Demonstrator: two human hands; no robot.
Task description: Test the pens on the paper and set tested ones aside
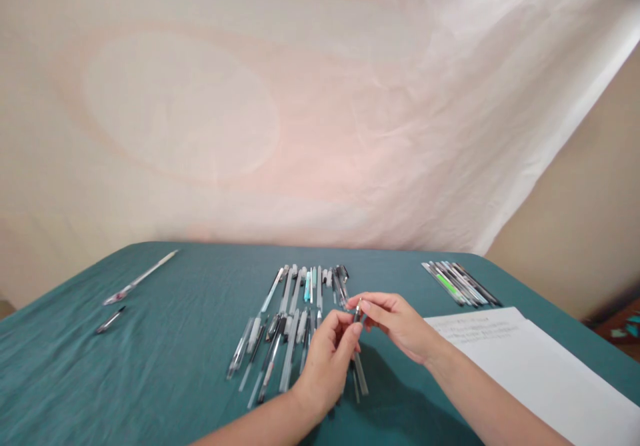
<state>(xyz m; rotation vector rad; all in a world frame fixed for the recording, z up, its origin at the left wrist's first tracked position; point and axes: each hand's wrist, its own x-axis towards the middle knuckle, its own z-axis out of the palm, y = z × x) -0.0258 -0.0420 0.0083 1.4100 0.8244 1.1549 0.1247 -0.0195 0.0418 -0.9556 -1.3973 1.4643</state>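
Lying at the far left of the cloth (170,366), a white pen (143,277) and a dark pen (111,319) were noted, near each other. A row of pens (290,319) was spread at the centre. Over its right end, a thin pen (358,311) was pinched between the closed fingertips of the left hand (325,359) and the right hand (400,323). Further right, a bundle (460,283) of pens and a paper (525,366) were recorded.

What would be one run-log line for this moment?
left hand: pinches pen | right hand: pinches same pen | nearby: pen row on teal cloth
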